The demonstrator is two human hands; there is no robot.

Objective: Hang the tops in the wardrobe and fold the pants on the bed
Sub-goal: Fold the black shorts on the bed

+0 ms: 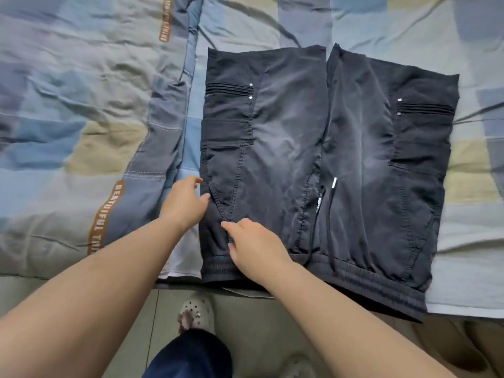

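The bed point(81, 118) and the floor point(245, 323) at its edge are seen closely from one head-worn camera, faced forward and steeply down.

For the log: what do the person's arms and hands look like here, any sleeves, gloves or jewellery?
Both arms are bare from the frame edge down to the wrists, with no sleeves in view. The left hand and right hand wear no gloves, and no rings, watch or bracelet show. The fingers are bare too; nail details are too blurred to tell.
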